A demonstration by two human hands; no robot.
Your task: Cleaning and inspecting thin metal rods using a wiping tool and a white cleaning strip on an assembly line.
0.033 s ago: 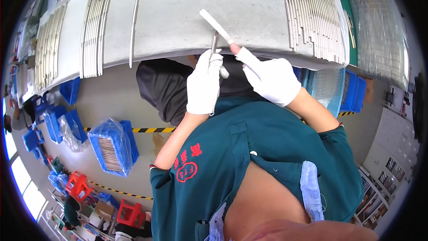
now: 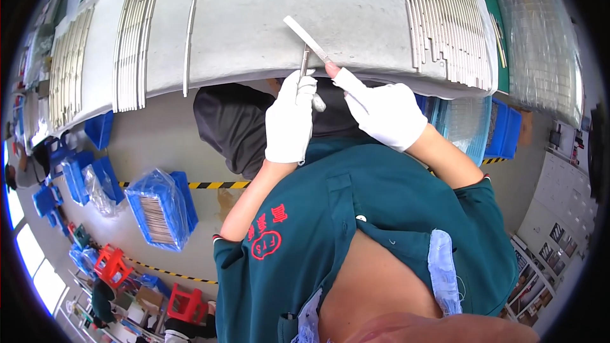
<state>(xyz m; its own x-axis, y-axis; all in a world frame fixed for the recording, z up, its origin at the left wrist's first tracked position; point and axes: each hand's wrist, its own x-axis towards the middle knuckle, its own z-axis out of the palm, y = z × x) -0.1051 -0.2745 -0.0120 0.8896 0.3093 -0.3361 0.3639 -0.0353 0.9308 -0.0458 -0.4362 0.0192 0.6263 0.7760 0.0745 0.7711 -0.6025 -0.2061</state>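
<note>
My left hand (image 2: 289, 117), in a white glove, is closed around a thin metal rod (image 2: 305, 58) whose end sticks up past the fingers at the table's near edge. In my right hand (image 2: 389, 115), gloved in white with a bare fingertip showing, I grip a flat white stick (image 2: 305, 37). It slants up and left, crossing the rod's upper end; whether the two touch, I cannot tell. Nearest to my left hand on the grey-white table (image 2: 254, 19), a single long rod (image 2: 192, 32) lies by itself.
Rows of metal rods lie at the left (image 2: 136, 41) and right (image 2: 445, 32) of the table. Clear plastic trays (image 2: 540, 57) stand at far right. Below left, a plastic-wrapped blue crate (image 2: 159, 213) holds rods on the floor, with red stools (image 2: 185, 305) beyond.
The white stick and my right fingertip have shifted very slightly left, and the stick's far end sits a little lower. My left hand keeps its place with the rod.
</note>
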